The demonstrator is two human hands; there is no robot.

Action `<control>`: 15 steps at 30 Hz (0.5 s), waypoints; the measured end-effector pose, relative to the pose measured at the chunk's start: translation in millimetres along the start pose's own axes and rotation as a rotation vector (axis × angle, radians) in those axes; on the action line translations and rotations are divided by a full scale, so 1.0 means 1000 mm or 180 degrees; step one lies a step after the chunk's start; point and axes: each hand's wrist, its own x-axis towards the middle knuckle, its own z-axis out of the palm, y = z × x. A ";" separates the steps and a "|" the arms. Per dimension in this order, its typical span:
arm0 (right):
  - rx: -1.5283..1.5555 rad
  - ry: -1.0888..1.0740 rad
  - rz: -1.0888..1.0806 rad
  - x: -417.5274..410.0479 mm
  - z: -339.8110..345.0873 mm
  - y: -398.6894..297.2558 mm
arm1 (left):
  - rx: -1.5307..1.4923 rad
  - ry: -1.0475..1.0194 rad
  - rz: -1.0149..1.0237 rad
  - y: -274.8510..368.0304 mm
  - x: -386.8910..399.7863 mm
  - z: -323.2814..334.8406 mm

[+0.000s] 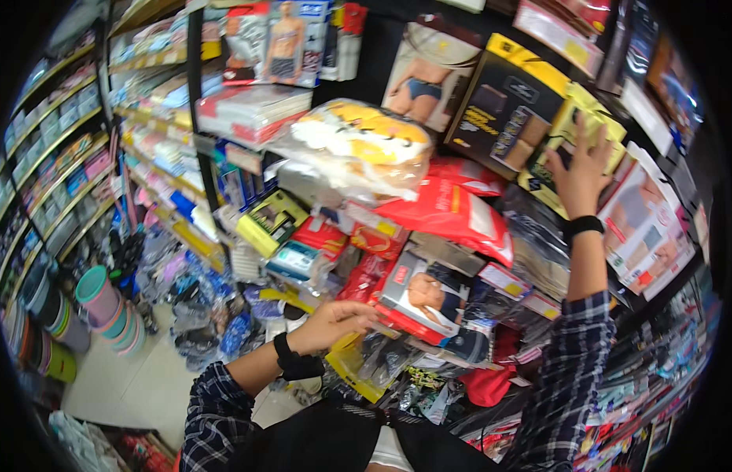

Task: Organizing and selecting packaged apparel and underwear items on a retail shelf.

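Note:
My left hand (336, 323) is at the lower left corner of a red and white underwear box (424, 295), which has a torso pictured on its front. Its fingertips meet the box edge, but whether they grip it is unclear. Higher up on the right, my right hand (581, 168) is spread over a yellow and black package (557, 147), fingers apart against its front. Beside that package leans a black box with a yellow top (504, 103). A white package with pictured garments (648, 221) stands to the right of my wrist.
Red plastic packets (454, 206) and a clear bag of yellow and white goods (360, 141) lie on the shelf between my hands. Stacked white and red boxes (254, 112) sit at upper left. Plastic bins (109, 312) and bagged goods (195, 312) stand on the tiled floor (130, 389).

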 end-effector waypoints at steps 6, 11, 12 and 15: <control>-0.0116 0.0198 -0.0164 -0.003 0.004 0.000 | 0.0020 0.2310 -0.0035 -0.091 -0.038 -0.136; 0.0157 0.0212 -0.0253 -0.004 0.001 0.003 | -0.0056 0.3390 -0.0086 -0.122 -0.045 -0.245; 0.0195 0.0158 -0.0213 -0.008 -0.004 0.001 | -0.0010 0.3572 -0.0094 -0.119 -0.040 -0.255; 0.0639 0.0178 -0.0380 -0.030 -0.036 -0.009 | 0.0120 0.3805 -0.0147 -0.113 -0.020 -0.275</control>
